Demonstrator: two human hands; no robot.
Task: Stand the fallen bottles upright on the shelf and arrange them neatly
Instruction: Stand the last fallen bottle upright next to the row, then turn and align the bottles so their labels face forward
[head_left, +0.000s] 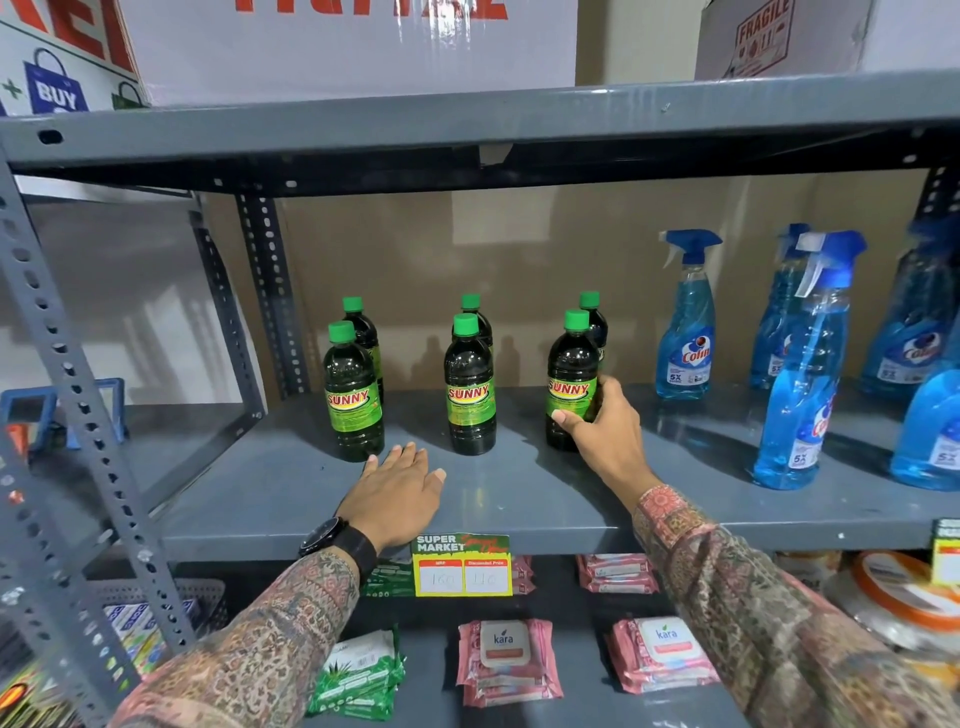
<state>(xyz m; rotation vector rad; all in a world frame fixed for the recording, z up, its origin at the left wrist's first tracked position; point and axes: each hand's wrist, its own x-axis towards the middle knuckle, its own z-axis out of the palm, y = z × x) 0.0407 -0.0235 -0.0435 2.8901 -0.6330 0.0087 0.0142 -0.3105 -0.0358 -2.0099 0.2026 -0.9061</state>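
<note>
Several dark bottles with green caps and green "SUNNY" labels stand upright on the grey shelf (270, 499) in three pairs, front and back. The front left bottle (353, 395) and front middle bottle (469, 387) stand free. My right hand (605, 434) is wrapped around the lower part of the front right bottle (571, 376), thumb on its label. My left hand (402, 486) lies flat, palm down, fingers spread, on the shelf just in front of the left and middle bottles, touching neither. The back bottles are partly hidden behind the front ones.
Blue spray bottles (685, 322) stand on the same shelf to the right, one (802, 384) close to the front. A price tag (462, 566) hangs on the shelf edge. Packs of wipes (504, 660) lie on the shelf below. Boxes sit overhead.
</note>
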